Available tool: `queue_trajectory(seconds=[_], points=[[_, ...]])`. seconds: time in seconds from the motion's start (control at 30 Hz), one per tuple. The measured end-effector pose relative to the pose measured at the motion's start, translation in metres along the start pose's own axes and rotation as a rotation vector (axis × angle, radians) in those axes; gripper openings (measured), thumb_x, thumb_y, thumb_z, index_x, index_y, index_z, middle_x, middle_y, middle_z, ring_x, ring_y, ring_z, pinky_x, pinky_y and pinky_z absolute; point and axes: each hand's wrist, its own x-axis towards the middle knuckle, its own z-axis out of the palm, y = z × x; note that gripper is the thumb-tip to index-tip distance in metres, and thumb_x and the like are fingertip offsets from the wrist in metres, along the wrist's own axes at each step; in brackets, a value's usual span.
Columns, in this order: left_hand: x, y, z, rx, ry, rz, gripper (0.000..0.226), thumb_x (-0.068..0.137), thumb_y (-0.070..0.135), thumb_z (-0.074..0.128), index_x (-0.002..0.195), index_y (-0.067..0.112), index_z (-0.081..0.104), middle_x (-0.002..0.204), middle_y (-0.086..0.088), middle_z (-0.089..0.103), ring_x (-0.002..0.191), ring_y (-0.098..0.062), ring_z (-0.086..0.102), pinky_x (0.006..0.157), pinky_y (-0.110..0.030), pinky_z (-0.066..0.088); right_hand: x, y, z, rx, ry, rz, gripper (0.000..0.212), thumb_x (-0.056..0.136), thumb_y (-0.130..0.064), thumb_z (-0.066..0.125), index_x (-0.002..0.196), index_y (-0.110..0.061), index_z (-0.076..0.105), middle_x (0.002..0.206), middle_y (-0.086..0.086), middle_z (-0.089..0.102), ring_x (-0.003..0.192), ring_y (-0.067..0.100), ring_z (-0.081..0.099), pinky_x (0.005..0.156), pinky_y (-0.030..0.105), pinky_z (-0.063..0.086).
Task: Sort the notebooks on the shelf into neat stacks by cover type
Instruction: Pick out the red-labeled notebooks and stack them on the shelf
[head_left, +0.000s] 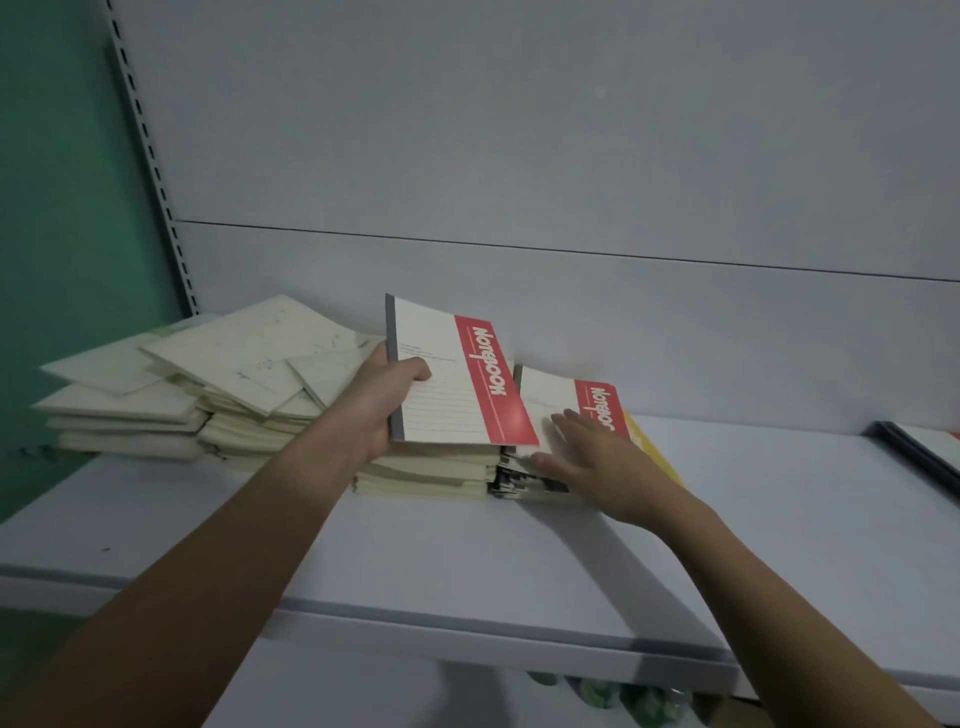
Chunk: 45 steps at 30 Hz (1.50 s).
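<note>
We are gripping a red-banded notebook (457, 382) in our left hand (382, 402), thumb lying across the lined cover, fingers hidden behind it. The book is tilting up off the pile, its grey spine along the edge nearest the palm.

Directly beneath that hand a cream stack (431, 470) is sitting on the white shelf (467, 561), edges fairly even.

Out past the left wrist, away from our right hand, a loose heap of pale notebooks (218, 374) is sprawling in several overlapping piles, the top covers skewed at different angles.

Our right hand (592, 457) is lying flat and spread, fingers extended, holding nothing. It is pressing on a second red-banded notebook (576, 400), which is topping a short stack of dark-edged books (511, 478) just beside the cream stack. Fingertips are reaching over the white part of that cover; the red band is showing beyond the knuckles.

Under the right hand's outer edge a yellow cover (647, 441) is peeking out, mostly hidden; we cannot tell whether it belongs to the same stack.

Well off to the right of the right hand, at the frame's edge, dark-covered books (919, 457) are lying flat on the shelf, only partly visible.
</note>
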Motion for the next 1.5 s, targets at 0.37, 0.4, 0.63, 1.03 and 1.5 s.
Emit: queue_trajectory(seconds=[0.37, 0.4, 0.63, 1.03, 1.5], points=[[0.002, -0.005, -0.016, 0.003, -0.029, -0.041, 0.039, 0.096, 0.002, 0.042, 0.131, 0.018, 0.048, 0.117, -0.010, 0.065, 0.101, -0.028, 0.064, 0.068, -0.035, 0.055, -0.028, 0.000, -0.013, 0.215, 0.187, 0.036, 0.039, 0.102, -0.051, 0.031, 0.101, -0.029, 0.063, 0.092, 0.000, 0.062, 0.088, 0.023, 0.055, 0.078, 0.039, 0.045], [0.001, -0.005, -0.015, 0.007, -0.035, -0.042, 0.040, 0.096, 0.002, 0.042, 0.132, 0.018, 0.047, 0.120, -0.011, 0.064, 0.103, -0.029, 0.063, 0.069, -0.036, 0.055, -0.027, 0.001, -0.013, 0.254, 0.277, 0.057, 0.042, 0.103, -0.049, 0.029, 0.087, -0.027, 0.060, 0.082, 0.005, 0.059, 0.079, 0.026, 0.054, 0.070, 0.038, 0.042], [-0.007, -0.012, 0.017, 0.047, -0.156, -0.059, 0.030, 0.103, 0.021, 0.043, 0.133, 0.022, 0.044, 0.113, -0.004, 0.064, 0.100, -0.023, 0.063, 0.071, -0.035, 0.055, -0.025, -0.038, -0.011, 0.443, 0.481, -0.071, 0.039, 0.102, -0.053, 0.024, 0.106, -0.041, 0.061, 0.092, -0.017, 0.064, 0.085, 0.006, 0.058, 0.073, 0.024, 0.042], [-0.014, -0.010, 0.010, -0.060, -0.103, -0.012, 0.034, 0.097, 0.001, 0.050, 0.126, 0.017, 0.050, 0.113, -0.003, 0.067, 0.094, -0.019, 0.066, 0.066, -0.034, 0.056, -0.028, -0.026, -0.001, 0.183, 0.553, -0.019, 0.037, 0.104, -0.034, 0.036, 0.129, -0.018, 0.059, 0.126, 0.001, 0.063, 0.112, 0.019, 0.056, 0.087, 0.026, 0.039], [-0.018, -0.007, -0.021, -0.132, -0.069, -0.012, 0.036, 0.096, 0.000, 0.050, 0.130, 0.012, 0.049, 0.115, -0.006, 0.067, 0.092, -0.019, 0.066, 0.063, -0.032, 0.055, -0.040, -0.003, -0.001, -0.149, 0.269, 0.159, 0.025, 0.103, -0.031, 0.037, 0.102, -0.029, 0.062, 0.101, 0.000, 0.066, 0.086, 0.026, 0.058, 0.069, 0.036, 0.048]])
